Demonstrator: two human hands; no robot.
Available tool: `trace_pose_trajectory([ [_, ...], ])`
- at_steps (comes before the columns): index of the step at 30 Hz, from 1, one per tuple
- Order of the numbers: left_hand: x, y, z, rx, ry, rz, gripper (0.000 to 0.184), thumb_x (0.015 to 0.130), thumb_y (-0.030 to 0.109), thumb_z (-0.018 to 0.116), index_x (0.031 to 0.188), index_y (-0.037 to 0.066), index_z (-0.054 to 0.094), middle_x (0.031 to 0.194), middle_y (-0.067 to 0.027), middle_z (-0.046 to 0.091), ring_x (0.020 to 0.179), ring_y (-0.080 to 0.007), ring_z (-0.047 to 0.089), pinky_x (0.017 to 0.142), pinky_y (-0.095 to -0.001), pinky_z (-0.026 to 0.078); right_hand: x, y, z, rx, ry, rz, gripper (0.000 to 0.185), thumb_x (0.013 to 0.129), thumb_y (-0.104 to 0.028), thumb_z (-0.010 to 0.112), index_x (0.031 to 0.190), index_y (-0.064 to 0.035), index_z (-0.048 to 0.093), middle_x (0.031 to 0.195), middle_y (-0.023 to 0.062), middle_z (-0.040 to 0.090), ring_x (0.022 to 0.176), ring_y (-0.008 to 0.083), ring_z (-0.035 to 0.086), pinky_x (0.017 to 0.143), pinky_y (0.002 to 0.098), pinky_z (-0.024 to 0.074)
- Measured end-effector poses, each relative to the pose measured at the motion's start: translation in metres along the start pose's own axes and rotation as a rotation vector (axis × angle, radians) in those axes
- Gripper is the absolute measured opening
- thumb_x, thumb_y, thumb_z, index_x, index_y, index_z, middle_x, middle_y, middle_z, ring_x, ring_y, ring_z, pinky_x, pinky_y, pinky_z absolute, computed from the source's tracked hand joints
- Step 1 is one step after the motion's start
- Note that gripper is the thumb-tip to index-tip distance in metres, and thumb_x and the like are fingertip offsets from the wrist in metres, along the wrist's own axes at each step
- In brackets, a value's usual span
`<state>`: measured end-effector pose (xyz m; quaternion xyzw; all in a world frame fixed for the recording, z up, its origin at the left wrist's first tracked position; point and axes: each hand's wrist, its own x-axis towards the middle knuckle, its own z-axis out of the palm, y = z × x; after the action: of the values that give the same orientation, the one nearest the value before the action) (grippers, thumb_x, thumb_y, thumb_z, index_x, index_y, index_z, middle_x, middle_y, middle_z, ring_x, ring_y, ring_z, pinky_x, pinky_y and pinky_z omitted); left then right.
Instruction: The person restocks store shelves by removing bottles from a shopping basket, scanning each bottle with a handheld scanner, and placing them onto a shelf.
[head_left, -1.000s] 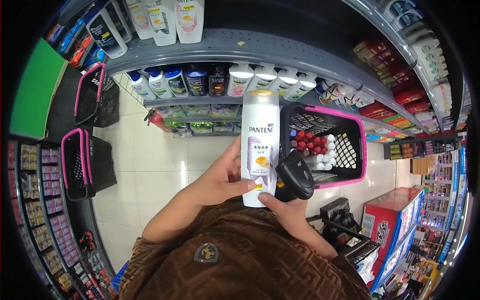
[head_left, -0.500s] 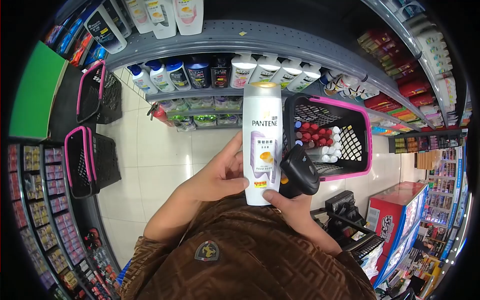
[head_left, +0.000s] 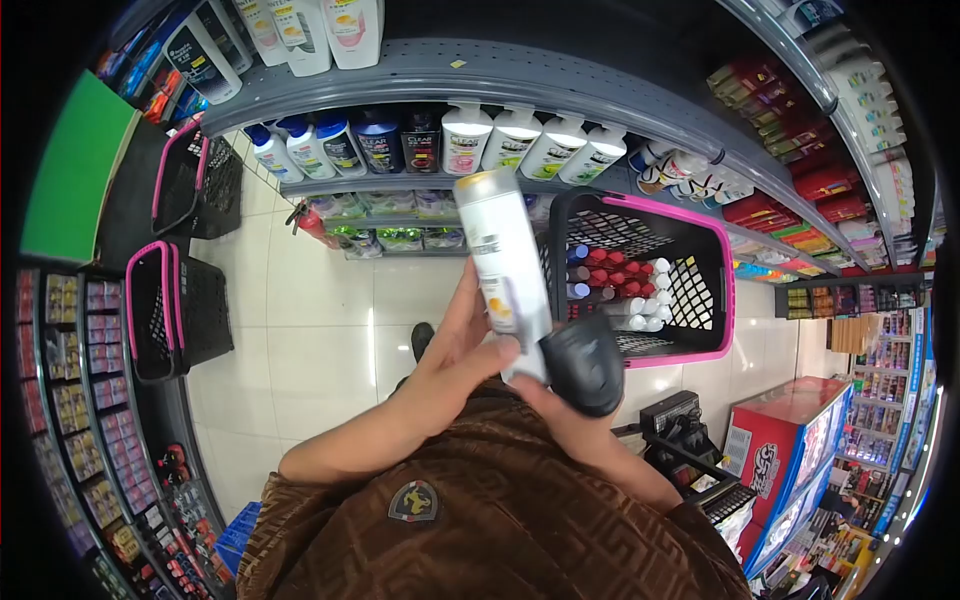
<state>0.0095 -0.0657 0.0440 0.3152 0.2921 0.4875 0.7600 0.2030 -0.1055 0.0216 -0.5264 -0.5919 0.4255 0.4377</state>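
A white Pantene bottle (head_left: 505, 258) with a gold-topped silver cap is tilted to the left in front of my body, its label smeared by motion. My left hand (head_left: 462, 345) grips it from the left, thumb across its lower front. At its bottom end the thumb of my right hand (head_left: 565, 412) touches the bottle. That same hand holds a black handheld scanner (head_left: 585, 366), which hides most of its fingers. Just beyond, a black basket with a pink rim (head_left: 729, 290) holds red-capped and white-capped bottles (head_left: 640, 290).
Shampoo bottles (head_left: 375, 145) line the shelf (head_left: 400, 78) ahead. Two black baskets with pink handles (head_left: 205, 318) stand at the left. A fire extinguisher (head_left: 310, 222) is near the shelf's left end. At the lower right are a red and blue cabinet (head_left: 775, 440) and black equipment (head_left: 680, 425).
The bottle has turned from upright to tilted, its cap end moving left. The scanner has rotated against its lower part. A dark shoe now shows on the floor.
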Motion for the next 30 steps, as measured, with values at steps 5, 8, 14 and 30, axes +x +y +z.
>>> trace_pose_trajectory([
  [5, 0.024, -0.015, -0.002, -0.438, -0.084, -0.229, 0.068, 0.107, 0.052, 0.040, 0.156, 0.004, 0.035, 0.139, -0.0213, 0.058, 0.120, -0.0346, 0.063, 0.088, -0.0485, 0.060, 0.009, -0.015, -0.046, -0.190, -0.304, -0.275, 0.046, 0.083, -0.028, 0.084, 0.119, -0.0020, 0.072, 0.108, 0.0129, 0.075, 0.093, 0.0285, 0.075, 0.081, 0.0358, 0.0578],
  [8, 0.028, -0.024, 0.009, -0.189, -0.003, -0.137, 0.070, 0.108, 0.054, 0.038, 0.154, 0.002, 0.036, 0.135, -0.0234, 0.058, 0.112, -0.0349, 0.066, 0.081, -0.0464, 0.061, 0.007, -0.004, -0.070, -0.365, -0.228, -0.404, 0.057, 0.069, -0.025, 0.093, 0.115, 0.0006, 0.071, 0.101, 0.0125, 0.074, 0.085, 0.0267, 0.074, 0.076, 0.0330, 0.0584],
  [14, 0.028, -0.016, 0.017, -0.224, -0.161, -0.151, 0.075, 0.106, 0.056, 0.042, 0.157, 0.002, 0.033, 0.136, -0.0274, 0.058, 0.108, -0.0344, 0.069, 0.076, -0.0433, 0.061, 0.015, 0.006, -0.098, -0.268, -0.199, -0.477, 0.048, 0.067, -0.017, 0.089, 0.106, 0.0029, 0.068, 0.095, 0.0145, 0.071, 0.079, 0.0309, 0.071, 0.071, 0.0365, 0.0562],
  [30, 0.028, -0.004, -0.020, -0.285, -0.182, 0.093, 0.071, 0.101, 0.048, 0.041, 0.151, -0.002, 0.042, 0.129, -0.0269, 0.062, 0.104, -0.0376, 0.069, 0.086, -0.0487, 0.059, 0.021, 0.013, -0.071, -0.168, -0.140, -0.386, 0.038, 0.071, -0.007, 0.083, 0.106, 0.0033, 0.071, 0.090, 0.0145, 0.074, 0.077, 0.0232, 0.074, 0.073, 0.0330, 0.0570],
])
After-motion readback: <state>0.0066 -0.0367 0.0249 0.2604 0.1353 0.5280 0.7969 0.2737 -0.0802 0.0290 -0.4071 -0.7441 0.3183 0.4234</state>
